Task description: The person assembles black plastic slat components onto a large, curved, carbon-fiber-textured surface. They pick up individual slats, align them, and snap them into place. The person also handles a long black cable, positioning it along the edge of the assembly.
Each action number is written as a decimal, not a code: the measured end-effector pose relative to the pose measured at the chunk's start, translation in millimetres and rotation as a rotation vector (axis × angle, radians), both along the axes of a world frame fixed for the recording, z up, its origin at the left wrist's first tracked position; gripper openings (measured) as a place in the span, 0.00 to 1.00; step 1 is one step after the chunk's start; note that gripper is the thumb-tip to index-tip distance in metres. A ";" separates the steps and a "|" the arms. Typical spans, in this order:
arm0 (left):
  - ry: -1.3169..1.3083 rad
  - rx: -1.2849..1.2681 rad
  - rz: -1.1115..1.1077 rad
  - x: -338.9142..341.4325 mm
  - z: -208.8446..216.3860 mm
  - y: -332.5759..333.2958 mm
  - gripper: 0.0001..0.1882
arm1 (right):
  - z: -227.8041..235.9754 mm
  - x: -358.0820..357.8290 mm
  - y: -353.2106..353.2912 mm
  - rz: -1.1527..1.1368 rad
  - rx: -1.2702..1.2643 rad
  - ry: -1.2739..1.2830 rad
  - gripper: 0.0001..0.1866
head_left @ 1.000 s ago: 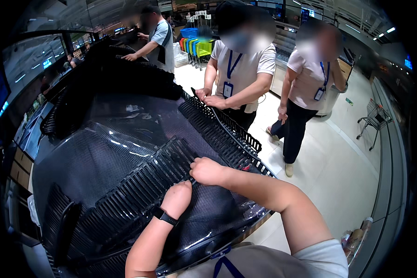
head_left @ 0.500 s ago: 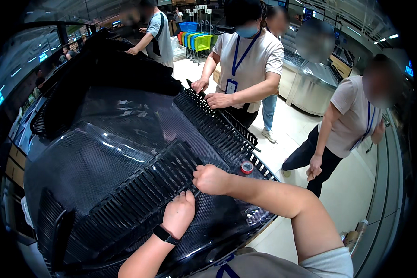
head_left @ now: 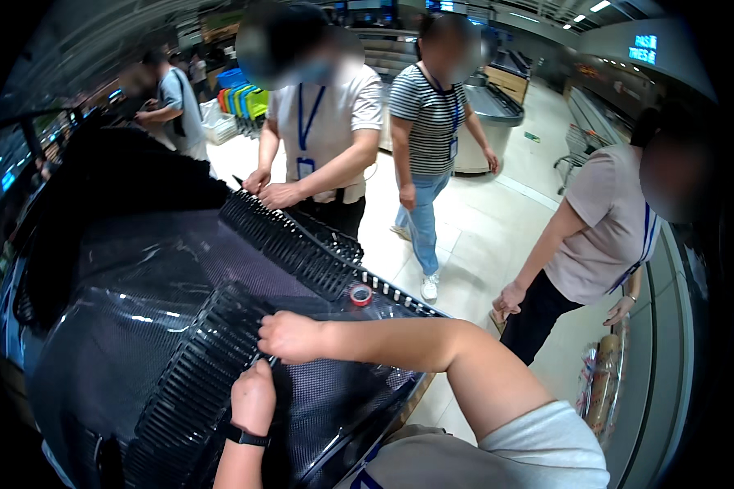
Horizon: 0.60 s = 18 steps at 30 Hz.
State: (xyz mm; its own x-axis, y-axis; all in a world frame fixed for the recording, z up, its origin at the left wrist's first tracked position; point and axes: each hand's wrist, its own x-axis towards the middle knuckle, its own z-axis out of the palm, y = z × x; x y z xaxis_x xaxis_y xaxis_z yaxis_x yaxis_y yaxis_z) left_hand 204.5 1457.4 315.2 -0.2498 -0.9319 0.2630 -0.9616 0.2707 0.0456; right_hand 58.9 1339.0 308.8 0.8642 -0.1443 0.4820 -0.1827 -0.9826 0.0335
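Note:
A long black slatted plastic panel [head_left: 183, 371] lies across a dark, mesh-textured surface under shiny clear film [head_left: 114, 346]. My right hand [head_left: 292, 337] is closed at the near right edge of this panel, its fingertips curled in. Just below it, my left hand [head_left: 253, 397], with a black band on the wrist, is also closed on the same edge. The fingertips of both hands are partly hidden. Farther off, a second black slatted strip [head_left: 289, 244] runs along the surface's right edge, and a co-worker's two hands [head_left: 273, 191] hold its far end.
A red-rimmed roll of tape [head_left: 360, 295] sits near the right edge. Black piled material [head_left: 114, 175] covers the far left. One person in a striped shirt [head_left: 428, 122] and another in a pale shirt [head_left: 595, 220] stand to the right. Coloured baskets [head_left: 240, 99] are at the back.
The view has swung to the right, so the surface and people appear farther left. The striped-shirt person now shows fully. Both my hands stay at the panel's edge.

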 end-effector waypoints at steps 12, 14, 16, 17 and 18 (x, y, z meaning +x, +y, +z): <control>0.279 -0.120 0.102 12.2 2.3 38.6 0.15 | -1.9 18.9 6.8 -0.107 0.073 0.191 0.05; 0.300 -0.196 0.103 12.1 2.3 47.8 0.12 | 3.0 19.1 6.0 -0.117 0.068 0.219 0.05; 0.266 -0.186 0.147 10.2 5.3 52.2 0.12 | 7.0 18.7 7.7 -0.123 0.078 0.253 0.05; 0.249 -0.173 0.163 8.9 7.7 52.3 0.12 | 8.6 18.3 8.3 -0.117 0.089 0.247 0.05; 0.281 -0.186 0.158 8.3 10.4 52.0 0.11 | 9.5 18.7 8.7 -0.115 0.098 0.237 0.05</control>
State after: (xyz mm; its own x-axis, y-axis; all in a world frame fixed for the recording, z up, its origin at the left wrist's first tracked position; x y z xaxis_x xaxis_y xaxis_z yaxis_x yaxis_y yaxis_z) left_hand 212.8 1509.4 325.6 -0.0005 -0.8829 0.4696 -0.9493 0.1481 0.2774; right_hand 77.6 1347.8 318.2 0.9263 -0.2843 0.2474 -0.2921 -0.9564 -0.0057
